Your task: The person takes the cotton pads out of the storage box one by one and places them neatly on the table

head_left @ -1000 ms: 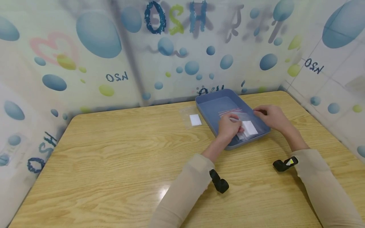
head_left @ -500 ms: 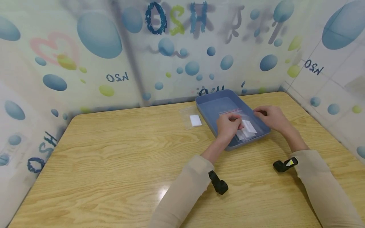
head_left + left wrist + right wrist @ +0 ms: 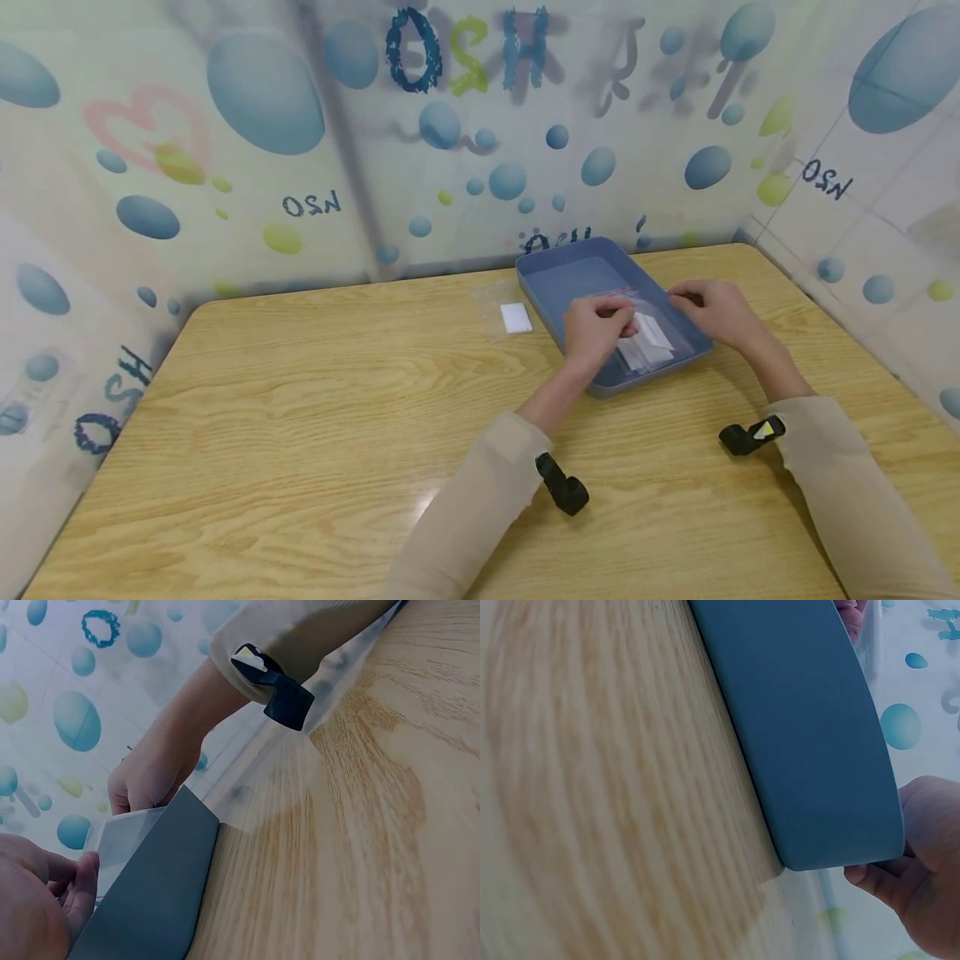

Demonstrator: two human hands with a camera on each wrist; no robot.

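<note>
A shallow blue-grey tray (image 3: 570, 271) stands at the back right of the table. Inside its near half lie several clear zip bags with white pieces (image 3: 655, 332) in them, partly covered by my left hand (image 3: 595, 332). That hand pinches the edge of a clear zip bag between thumb and fingers; in the left wrist view the translucent bag (image 3: 124, 836) stands tilted beyond the fingertips. My right hand (image 3: 716, 312) grips the tray's right rim, its thumb and fingers around the wall (image 3: 817, 750) in the right wrist view.
Another clear zip bag with a white square (image 3: 515, 317) lies on the wooden table (image 3: 300, 417), just left of the tray. A patterned wall covering (image 3: 450, 200) rises behind the table's back edge.
My left hand has shifted slightly left and toward me, and the white pieces under it have tilted and spread. The right hand stays at the tray's rim.
</note>
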